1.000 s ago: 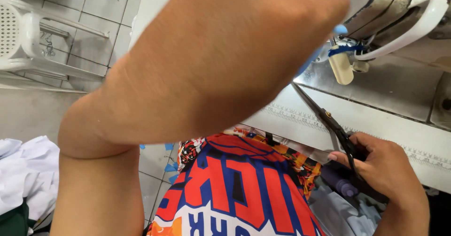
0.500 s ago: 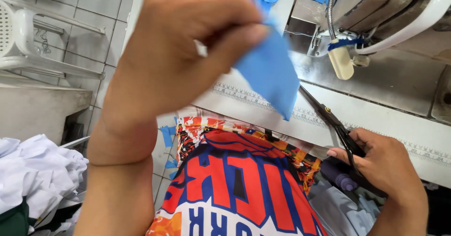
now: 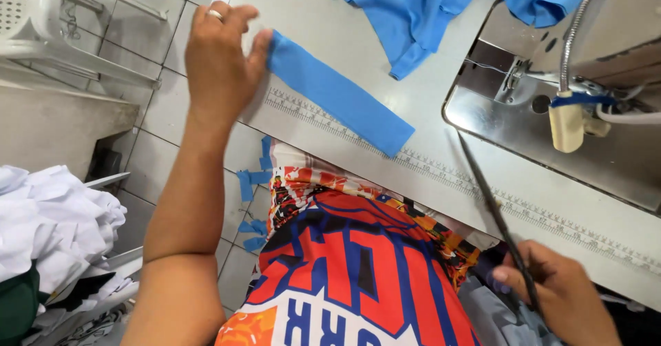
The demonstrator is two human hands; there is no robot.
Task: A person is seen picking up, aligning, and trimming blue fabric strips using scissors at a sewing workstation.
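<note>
My left hand presses one end of a blue fabric strip flat on the grey sewing table, along the ruler printed near its front edge. A ring sits on one finger. My right hand is low at the right, closed around the handles of dark scissors whose blades point up over the table edge, a little apart from the strip's free end. A bright orange, blue and white printed shirt covers my lap below.
A heap of blue fabric lies at the table's back. The sewing machine's metal plate and lamp stand at the right. White cloth is piled at the left. Blue scraps lie on the tiled floor beside a white plastic basket.
My left hand has come down from in front of the camera and laid the blue strip flat on the table. The right hand with the scissors has stayed low at the right.
</note>
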